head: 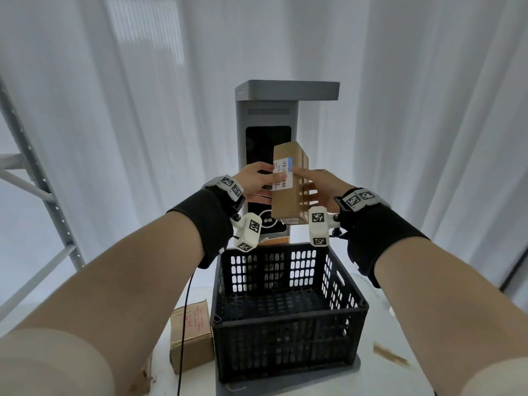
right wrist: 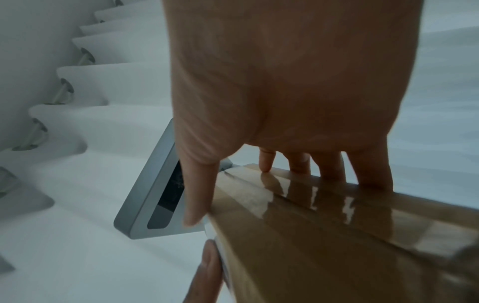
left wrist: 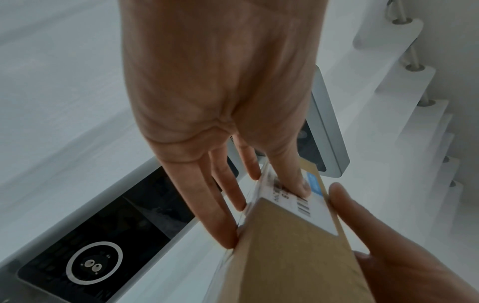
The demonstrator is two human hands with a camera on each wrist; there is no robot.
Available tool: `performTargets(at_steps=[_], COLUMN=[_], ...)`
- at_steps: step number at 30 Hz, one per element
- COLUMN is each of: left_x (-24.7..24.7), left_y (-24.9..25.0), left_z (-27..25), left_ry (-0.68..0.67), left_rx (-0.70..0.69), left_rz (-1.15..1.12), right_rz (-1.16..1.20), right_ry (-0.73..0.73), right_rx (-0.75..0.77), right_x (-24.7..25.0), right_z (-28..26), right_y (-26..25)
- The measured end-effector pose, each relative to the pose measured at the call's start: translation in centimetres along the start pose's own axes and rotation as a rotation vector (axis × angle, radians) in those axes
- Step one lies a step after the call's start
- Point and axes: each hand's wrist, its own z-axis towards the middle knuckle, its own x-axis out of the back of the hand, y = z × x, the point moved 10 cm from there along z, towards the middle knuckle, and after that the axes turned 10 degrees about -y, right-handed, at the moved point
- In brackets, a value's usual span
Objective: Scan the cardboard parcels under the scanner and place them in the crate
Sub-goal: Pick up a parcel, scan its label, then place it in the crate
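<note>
I hold a tall brown cardboard parcel (head: 287, 195) upright in front of the grey scanner (head: 268, 110), below its overhanging head and above the black crate (head: 288, 318). The parcel's white barcode label (head: 283, 174) faces me. My left hand (head: 257, 181) grips its left edge, thumb on the label (left wrist: 300, 203) and fingers (left wrist: 223, 221) behind. My right hand (head: 315, 187) grips the right, taped side (right wrist: 324, 235), with its thumb (right wrist: 197, 196) on the near edge. The crate looks empty. A second taped parcel (head: 191, 338) lies on the table left of the crate.
A grey metal shelf frame (head: 34, 172) stands at the left. White curtains hang all around. A black cable (head: 185, 315) runs down past the crate's left side. A cardboard scrap (head: 391, 357) lies on the white table at the right.
</note>
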Motion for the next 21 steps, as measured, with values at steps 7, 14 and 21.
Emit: performTargets(at_steps=[7,14,21], left_x=[-0.5,-0.9,0.8], left_y=[0.3,-0.7,-2.4], left_z=[-1.1,-2.4,-4.3], left_ry=[0.053,0.05,0.146], left_rx=[-0.045,0.021,0.032], left_rz=[-0.048,-0.057,-0.018], right_rz=[0.114,0.308,0.163], right_ry=[-0.052,-0.139,-0.065], right_rx=[-0.011,-0.042,-0.051], right_x=[-0.8,-2.8,-3.2], right_z=[-1.2,-2.6,-3.4], right_y=[0.5,1.4,2.3])
